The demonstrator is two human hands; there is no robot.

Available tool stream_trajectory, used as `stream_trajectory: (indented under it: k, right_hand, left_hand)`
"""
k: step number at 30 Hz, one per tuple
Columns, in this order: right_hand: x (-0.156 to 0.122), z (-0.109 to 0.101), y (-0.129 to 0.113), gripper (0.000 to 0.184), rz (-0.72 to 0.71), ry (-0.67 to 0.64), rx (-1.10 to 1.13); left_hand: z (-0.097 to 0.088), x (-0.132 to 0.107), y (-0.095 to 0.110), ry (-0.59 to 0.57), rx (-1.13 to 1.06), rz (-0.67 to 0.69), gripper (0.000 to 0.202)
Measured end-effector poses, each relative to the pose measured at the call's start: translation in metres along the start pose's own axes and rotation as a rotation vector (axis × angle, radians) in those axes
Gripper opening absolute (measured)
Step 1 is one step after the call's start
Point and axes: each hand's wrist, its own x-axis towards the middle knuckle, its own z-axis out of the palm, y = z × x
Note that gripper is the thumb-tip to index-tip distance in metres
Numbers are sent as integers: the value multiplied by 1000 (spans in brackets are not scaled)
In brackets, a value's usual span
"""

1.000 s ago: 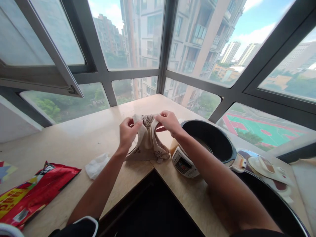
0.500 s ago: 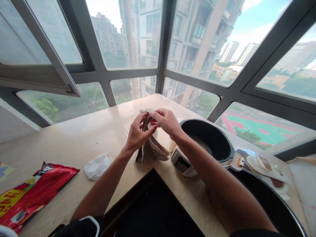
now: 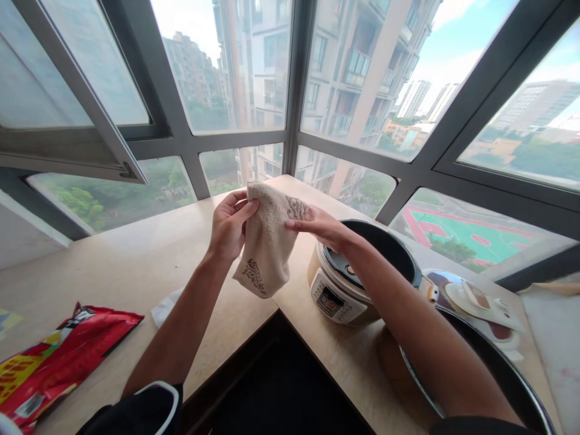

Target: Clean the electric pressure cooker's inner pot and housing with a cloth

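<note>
A beige cloth (image 3: 267,241) with dark printed patterns hangs spread between my two hands, above the counter. My left hand (image 3: 230,223) pinches its upper left edge between thumb and fingers. On the other side, my right hand (image 3: 319,226) grips the right edge, thumb in front and fingers behind the fabric. Just to the right stands an electric cooker (image 3: 339,296) with its lid off, partly covered by my right forearm. The cloth hides the counter behind it.
A red bag (image 3: 77,350) lies at the left on the counter (image 3: 136,260). Partly behind my left forearm is a crumpled white tissue (image 3: 164,308). A large dark pot (image 3: 493,362) and the cooker's lid (image 3: 475,302) are at the right. Windows surround the counter's far edges.
The cloth, bunched up and folded before, is now opened out with its patterned face showing. My hands have moved apart, the left one leftward and the right one to the right edge.
</note>
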Motion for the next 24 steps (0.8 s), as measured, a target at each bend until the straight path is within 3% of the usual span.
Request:
stream_trajectory:
  k: [2,3,6,8,11,15,19,24]
  right_hand:
    - [-3,3,6,68,66,-170,170]
    - [-5,4,8,64,114,-183,210]
    - [-6,3,8,54,165,-75,151]
    - [-6,2,2,45,60,67,-15]
    - [-7,4,-13,36,-241,254,-371]
    - [-10,13,-28,29,-463,281,-722]
    - [-5,15,-25,32,-479,360,-635]
    - [8,14,-11,43,-318,305,-310]
  left_hand:
    - [3,0,6,-10,2,-19,39]
    - [3,0,7,-14,7,-24,39]
    - [-4,4,8,1,101,58,39]
    - [-12,7,4,53,272,205,35]
    - [-23,7,-5,168,561,455,27]
    - [-27,4,-14,221,689,637,24]
    - [-23,6,-12,154,510,609,27]
    - [-16,14,-4,92,228,382,30]
